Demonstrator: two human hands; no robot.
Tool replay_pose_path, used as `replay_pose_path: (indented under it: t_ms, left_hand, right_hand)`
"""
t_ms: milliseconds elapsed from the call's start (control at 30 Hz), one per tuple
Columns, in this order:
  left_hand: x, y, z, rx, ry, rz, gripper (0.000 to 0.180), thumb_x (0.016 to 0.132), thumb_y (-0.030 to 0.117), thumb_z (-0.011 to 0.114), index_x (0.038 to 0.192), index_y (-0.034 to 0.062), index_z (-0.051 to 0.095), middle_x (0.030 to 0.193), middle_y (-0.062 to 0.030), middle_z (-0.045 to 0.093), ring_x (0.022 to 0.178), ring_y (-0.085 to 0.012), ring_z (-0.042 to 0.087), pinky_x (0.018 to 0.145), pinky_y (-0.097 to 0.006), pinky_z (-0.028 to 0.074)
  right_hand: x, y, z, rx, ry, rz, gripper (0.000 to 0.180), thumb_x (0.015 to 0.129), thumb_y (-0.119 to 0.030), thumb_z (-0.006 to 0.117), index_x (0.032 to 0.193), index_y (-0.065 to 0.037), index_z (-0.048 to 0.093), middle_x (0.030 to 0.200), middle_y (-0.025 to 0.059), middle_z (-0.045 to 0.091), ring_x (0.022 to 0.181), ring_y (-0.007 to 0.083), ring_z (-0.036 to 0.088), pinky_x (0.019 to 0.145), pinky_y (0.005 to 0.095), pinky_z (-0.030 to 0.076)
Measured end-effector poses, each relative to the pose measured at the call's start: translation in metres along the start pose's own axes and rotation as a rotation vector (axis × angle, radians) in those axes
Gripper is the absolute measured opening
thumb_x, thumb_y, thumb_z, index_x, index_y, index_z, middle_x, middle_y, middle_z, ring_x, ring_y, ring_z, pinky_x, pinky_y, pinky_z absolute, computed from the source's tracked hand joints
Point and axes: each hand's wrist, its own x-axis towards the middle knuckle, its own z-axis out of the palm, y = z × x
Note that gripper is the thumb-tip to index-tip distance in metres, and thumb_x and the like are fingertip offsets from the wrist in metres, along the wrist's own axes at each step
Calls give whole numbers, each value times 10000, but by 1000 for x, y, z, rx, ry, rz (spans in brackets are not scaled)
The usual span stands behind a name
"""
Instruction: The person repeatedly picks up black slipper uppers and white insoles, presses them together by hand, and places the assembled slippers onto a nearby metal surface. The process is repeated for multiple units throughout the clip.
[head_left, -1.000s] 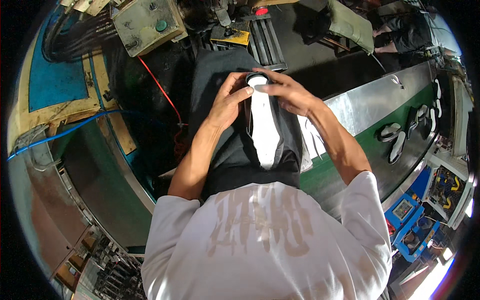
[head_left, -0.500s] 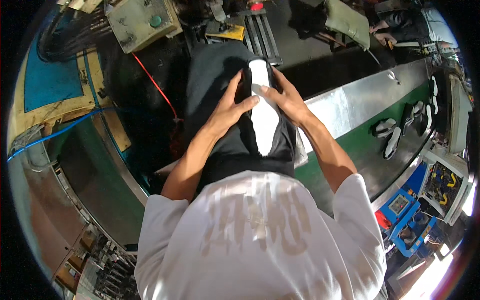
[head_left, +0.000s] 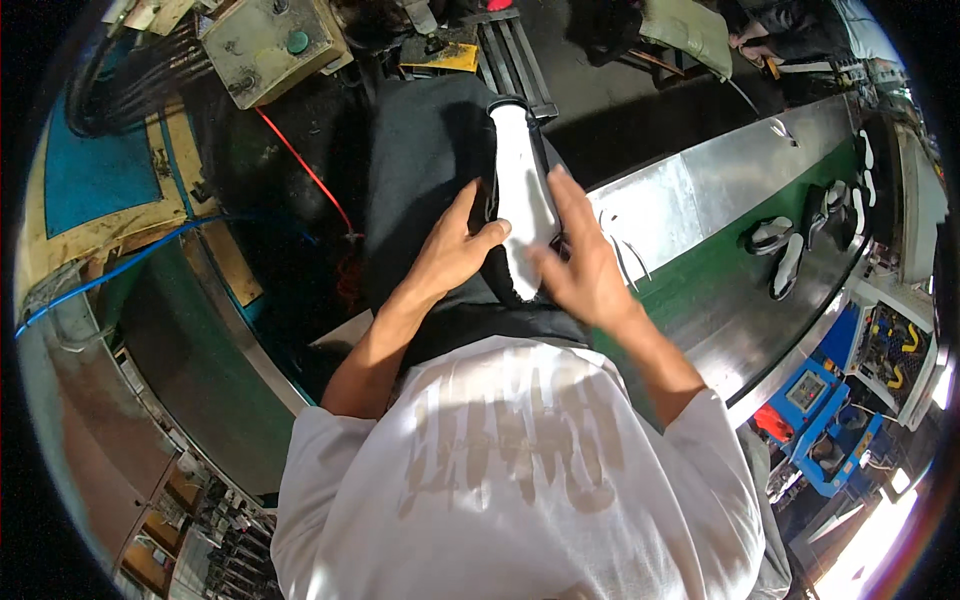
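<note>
A dark shoe with a long white bottom [head_left: 524,190] turned upward rests on my lap, over my dark trousers [head_left: 412,165]. My left hand [head_left: 447,250] grips its left side, with the thumb pressed on the edge of the white face and the fingers down along the dark side. Beside the near right edge is my right hand [head_left: 592,270], smeared by motion, its fingers stretched out and the thumb apart. Whether its fingertips touch the shoe is hard to tell. Loose white laces [head_left: 628,245] show just right of that hand.
To my right runs a green belt with a metal border [head_left: 690,205], carrying several shoes [head_left: 770,235] and white sole-shaped pieces [head_left: 787,268]. A control box with a green button [head_left: 270,50] stands far left. Slatted dark rack [head_left: 515,65] lies ahead; another person's hands [head_left: 755,42] show far right.
My right hand has slid toward me along the shoe, and its thumb has come off the white middle. The left hand still holds the side, slightly nearer to me.
</note>
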Motion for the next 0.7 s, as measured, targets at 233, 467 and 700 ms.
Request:
replay_pose_path:
  t_ms: [233, 467, 700]
  left_hand:
    - [2, 11, 0, -396, 7, -146, 729, 993, 103, 686, 1613, -76, 345, 1300, -142, 682, 1154, -198, 659, 1002, -341, 531]
    - [14, 53, -20, -589, -93, -25, 908, 1022, 292, 760, 1623, -146, 238, 1249, -109, 645, 1090, -198, 656, 980, -356, 564]
    - [100, 76, -95, -288, 207, 269, 429, 1091, 193, 644, 1452, -35, 596, 1287, -146, 715, 1172, -210, 701, 1027, -355, 559]
  right_hand:
    - [-5, -27, 27, -499, -136, -58, 1038, 827, -339, 886, 1663, -82, 327, 1734, 300, 107, 1359, 618, 427, 1129, 604, 495]
    - [38, -44, -28, -281, -2, -211, 808, 812, -211, 813, 1560, -72, 543, 1669, 362, 264, 1505, 552, 381, 1227, 540, 392]
    - [140, -121, -112, -345, 161, -477, 715, 782, -217, 794, 1462, -54, 649, 1659, 323, 327, 1518, 517, 396, 1239, 540, 364]
